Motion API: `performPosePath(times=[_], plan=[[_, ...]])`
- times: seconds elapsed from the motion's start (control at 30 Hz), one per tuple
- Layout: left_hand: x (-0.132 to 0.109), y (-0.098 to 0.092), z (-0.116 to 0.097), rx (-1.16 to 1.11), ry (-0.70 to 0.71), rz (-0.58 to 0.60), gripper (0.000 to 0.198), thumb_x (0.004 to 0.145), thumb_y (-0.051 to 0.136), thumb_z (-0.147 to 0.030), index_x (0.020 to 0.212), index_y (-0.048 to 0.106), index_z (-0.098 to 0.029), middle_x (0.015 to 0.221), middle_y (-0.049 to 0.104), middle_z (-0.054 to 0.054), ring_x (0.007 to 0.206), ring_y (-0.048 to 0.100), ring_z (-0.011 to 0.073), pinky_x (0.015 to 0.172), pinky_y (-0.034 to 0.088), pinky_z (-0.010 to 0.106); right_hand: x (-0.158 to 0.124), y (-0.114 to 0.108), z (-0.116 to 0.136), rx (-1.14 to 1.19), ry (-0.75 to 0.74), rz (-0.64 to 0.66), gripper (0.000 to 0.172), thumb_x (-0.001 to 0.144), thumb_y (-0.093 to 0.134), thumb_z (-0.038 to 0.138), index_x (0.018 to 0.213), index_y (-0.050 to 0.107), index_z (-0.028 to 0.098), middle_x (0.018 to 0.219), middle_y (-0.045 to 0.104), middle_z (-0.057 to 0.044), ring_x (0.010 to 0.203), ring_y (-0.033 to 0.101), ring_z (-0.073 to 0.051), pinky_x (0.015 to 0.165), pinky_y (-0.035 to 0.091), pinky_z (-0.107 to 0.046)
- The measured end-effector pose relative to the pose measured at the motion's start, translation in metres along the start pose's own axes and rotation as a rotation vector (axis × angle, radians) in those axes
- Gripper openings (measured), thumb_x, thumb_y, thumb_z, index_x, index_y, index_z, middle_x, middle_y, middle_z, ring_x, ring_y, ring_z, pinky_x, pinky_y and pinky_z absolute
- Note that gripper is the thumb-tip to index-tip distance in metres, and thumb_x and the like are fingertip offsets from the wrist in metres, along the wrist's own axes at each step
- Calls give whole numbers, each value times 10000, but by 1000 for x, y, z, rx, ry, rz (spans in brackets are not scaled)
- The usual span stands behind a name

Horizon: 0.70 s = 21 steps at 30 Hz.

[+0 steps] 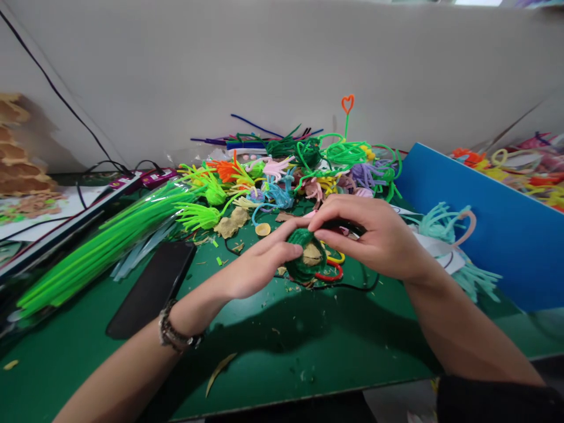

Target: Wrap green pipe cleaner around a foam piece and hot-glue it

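Note:
A rounded dark green pipe-cleaner piece (296,271) with a tan, clay-like lump (312,255) at its centre is held above the table. My left hand (258,264) grips it from the left, the thumb pressed on its front and the fingers behind. My right hand (374,235) is closed in a pinch at its upper right edge; the fingertips cover what exactly they grip. Just below and right of the piece show a red pipe-cleaner loop (331,271) and a yellow one.
Bundled pipe cleaners lie in a heap at the back. To the left are a bag of bright green pipe cleaners (110,247) and a black phone (152,288). A blue panel (480,229) stands at the right beside a pale teal bundle (440,223). Tan scraps dot the green table (282,364).

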<state>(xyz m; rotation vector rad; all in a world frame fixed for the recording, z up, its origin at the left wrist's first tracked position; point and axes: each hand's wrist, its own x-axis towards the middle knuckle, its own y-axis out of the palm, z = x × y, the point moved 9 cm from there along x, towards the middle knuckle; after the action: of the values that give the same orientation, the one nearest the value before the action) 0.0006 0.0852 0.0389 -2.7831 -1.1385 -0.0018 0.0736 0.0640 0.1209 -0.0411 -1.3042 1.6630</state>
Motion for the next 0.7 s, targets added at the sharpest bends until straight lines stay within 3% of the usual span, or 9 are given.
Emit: performPosePath(times=[0.1, 0.23, 0.37, 0.7], plan=[[-3, -2, -14, 194, 62, -48, 497, 772, 409, -279, 1269, 390, -254, 1292, 477, 2, 1213, 403, 222, 1005, 338, 342, 0, -2, -3, 47, 46, -29, 94, 802, 539, 224, 848, 592, 161, 728, 604, 4, 635, 529, -77, 569, 418, -202], [-5, 2, -21, 294, 90, -35, 503, 792, 376, -268, 1292, 351, -225, 1318, 441, 21, 1253, 347, 227, 1037, 299, 368, 0, 0, 2, 60, -13, -21, 88, 771, 598, 226, 831, 630, 170, 704, 609, 1, 637, 539, -86, 598, 429, -217], [-4, 2, -17, 303, 67, -33, 481, 811, 348, -274, 1289, 341, -217, 1334, 414, 25, 1279, 310, 214, 1048, 285, 349, 0, -1, 6, 31, -64, -51, 52, 772, 593, 175, 737, 632, 169, 721, 631, -13, 689, 573, -104, 655, 448, -239], [-3, 5, -19, 286, 94, 20, 448, 817, 333, -202, 1266, 344, -204, 1376, 365, 5, 1319, 233, 170, 1078, 230, 294, -4, -28, -5, -21, 53, -251, 115, 801, 545, 213, 695, 582, 185, 652, 590, 1, 625, 536, -106, 568, 415, -244]])
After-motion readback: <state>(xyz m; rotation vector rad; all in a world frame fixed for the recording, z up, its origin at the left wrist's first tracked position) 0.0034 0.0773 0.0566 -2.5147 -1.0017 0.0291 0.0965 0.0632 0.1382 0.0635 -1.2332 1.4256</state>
